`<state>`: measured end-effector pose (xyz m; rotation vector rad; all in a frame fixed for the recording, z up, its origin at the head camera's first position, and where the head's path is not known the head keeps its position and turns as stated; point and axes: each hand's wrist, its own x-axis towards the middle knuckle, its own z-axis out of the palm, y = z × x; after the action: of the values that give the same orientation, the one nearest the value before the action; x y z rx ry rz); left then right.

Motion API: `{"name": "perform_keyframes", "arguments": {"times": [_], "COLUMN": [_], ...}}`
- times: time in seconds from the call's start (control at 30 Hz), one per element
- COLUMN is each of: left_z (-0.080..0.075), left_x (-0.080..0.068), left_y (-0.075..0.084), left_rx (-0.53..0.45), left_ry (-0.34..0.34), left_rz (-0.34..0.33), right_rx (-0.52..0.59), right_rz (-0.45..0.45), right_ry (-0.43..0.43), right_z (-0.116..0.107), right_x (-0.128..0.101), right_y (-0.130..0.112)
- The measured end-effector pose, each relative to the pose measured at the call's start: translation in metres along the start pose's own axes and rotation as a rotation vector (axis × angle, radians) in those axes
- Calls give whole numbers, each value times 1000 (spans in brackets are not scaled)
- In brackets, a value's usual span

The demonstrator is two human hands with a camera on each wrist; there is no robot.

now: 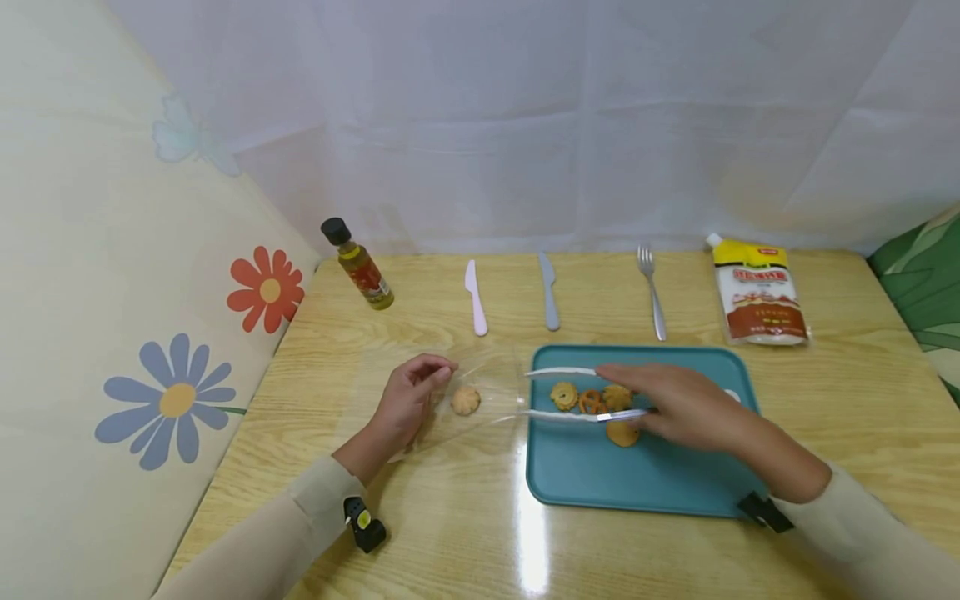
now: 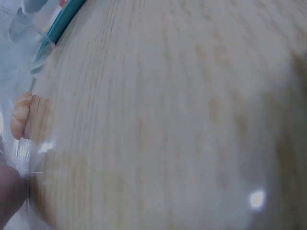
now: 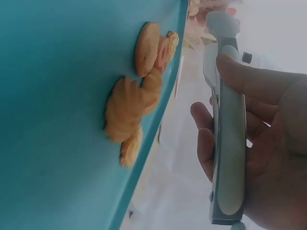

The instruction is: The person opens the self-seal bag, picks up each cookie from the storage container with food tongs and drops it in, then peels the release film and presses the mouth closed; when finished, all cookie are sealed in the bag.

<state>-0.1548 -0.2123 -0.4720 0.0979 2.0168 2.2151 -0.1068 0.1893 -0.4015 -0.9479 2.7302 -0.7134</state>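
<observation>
Right hand (image 1: 686, 408) grips tongs (image 1: 577, 393) over cookies (image 1: 592, 402) on teal tray (image 1: 637, 475). Left hand (image 1: 408, 398), at tray's 9 o'clock, pinches clear bag (image 1: 487, 392) holding one cookie (image 1: 465, 401).

Glossy wooden table (image 1: 450, 533), white curtain (image 1: 525, 117) behind, flowered cloth (image 1: 112, 333) at left.

White tongs (image 1: 577, 393) open over cookies (image 1: 592, 401), teal tray (image 1: 645, 475)
</observation>
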Motion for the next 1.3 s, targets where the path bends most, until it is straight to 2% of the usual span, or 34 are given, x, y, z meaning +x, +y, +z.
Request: {"name": "perform_keyframes", "arguments": {"times": [0.37,0.73,1.3], "left_z": [0,0,0], "left_x": [-1,-1,0], "left_y": [2,1,3], "left_rx": [19,11,16], "left_ry": [1,8,5], "left_rz": [-12,-12,-27], "right_rx": [19,35,14], "right_rz": [73,187,330], "right_ry": [78,77,46], "right_z": [-2,-5,3], "right_x": [-34,-69,-120], "right_y": [10,19,46]}}
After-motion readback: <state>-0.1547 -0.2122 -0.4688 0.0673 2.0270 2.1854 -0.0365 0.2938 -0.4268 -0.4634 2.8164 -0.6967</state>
